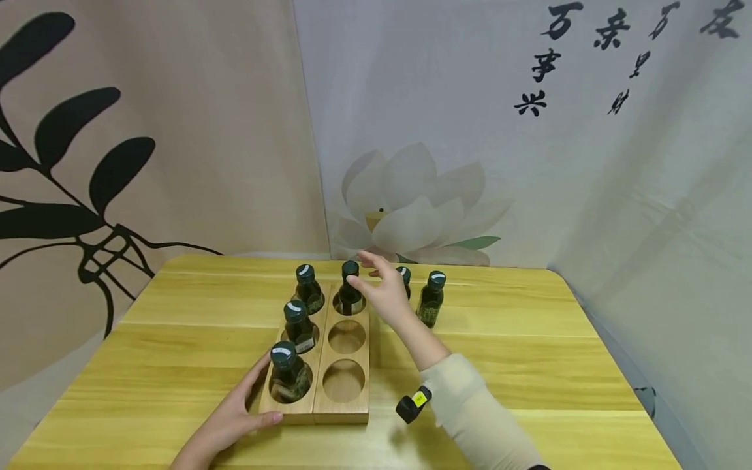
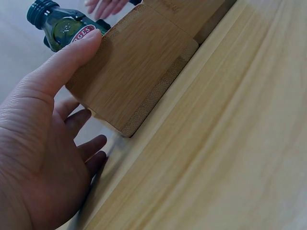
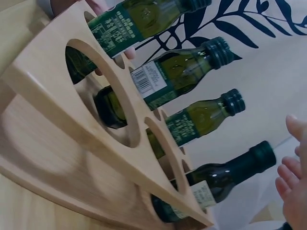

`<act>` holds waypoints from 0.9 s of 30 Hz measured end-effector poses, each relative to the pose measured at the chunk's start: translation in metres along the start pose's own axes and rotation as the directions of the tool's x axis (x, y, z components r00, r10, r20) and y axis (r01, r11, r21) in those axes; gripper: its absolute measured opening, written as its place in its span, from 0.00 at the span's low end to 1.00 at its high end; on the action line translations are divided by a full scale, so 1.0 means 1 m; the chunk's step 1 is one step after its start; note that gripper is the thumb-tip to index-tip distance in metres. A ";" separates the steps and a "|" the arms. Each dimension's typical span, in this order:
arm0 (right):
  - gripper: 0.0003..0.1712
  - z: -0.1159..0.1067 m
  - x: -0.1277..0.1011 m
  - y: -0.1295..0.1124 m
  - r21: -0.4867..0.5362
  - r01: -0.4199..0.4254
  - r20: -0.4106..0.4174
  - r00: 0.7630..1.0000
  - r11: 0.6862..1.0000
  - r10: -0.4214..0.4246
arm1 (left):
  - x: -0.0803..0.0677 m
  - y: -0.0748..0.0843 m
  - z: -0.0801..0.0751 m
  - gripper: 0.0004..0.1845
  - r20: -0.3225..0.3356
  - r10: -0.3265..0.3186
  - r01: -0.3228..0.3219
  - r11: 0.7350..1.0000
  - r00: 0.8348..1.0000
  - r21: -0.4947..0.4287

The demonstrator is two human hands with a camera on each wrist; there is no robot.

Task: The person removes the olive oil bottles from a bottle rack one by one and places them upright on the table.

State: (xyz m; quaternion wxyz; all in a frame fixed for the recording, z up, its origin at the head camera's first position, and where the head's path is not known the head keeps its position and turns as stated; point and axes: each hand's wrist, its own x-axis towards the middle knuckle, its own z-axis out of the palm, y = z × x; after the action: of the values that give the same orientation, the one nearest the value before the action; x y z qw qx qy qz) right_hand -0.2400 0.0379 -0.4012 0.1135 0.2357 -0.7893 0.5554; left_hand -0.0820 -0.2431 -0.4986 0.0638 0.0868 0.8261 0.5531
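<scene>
Head view: right hand (image 1: 384, 290), fingers wide, beside dark bottle (image 1: 349, 297) in wooden rack (image 1: 346, 416), centre frame; left hand (image 1: 232, 414), spread, touches rack, lower left. Best: brace rack firmly, keep bottle upright.

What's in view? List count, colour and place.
Table: one, yellow wood, centre.
Rack: one, light wood, on the table.
Racked bottles: four, green, three in left row, one in right.
Loose bottles: two, green, right of the rack.
Small device: one, black with yellow label, right of rack.
Backdrop cloth: count unclear, pale, behind table.
Plant print: one, black, left.
Lotus print: one, pale, centre.
Lettering: several characters, black, upper right.
Sleeve: one, cream, right arm.
Left hand: one, bare, at rack's near left corner.
Right hand: one, bare, beside the right row's bottle.
</scene>
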 end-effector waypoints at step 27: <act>0.22 0.027 0.007 0.021 -0.017 -0.118 -0.021 0.993 0.993 0.118 | -0.001 0.003 0.001 0.55 -0.013 0.012 -0.012 1.000 1.000 0.008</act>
State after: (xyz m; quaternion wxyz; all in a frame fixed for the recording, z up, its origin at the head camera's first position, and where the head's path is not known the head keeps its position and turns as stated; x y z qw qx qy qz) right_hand -0.2542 0.0170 -0.4247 0.0906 0.1820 -0.8057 0.5564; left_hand -0.0806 -0.2413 -0.4965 0.0550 0.0885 0.8281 0.5508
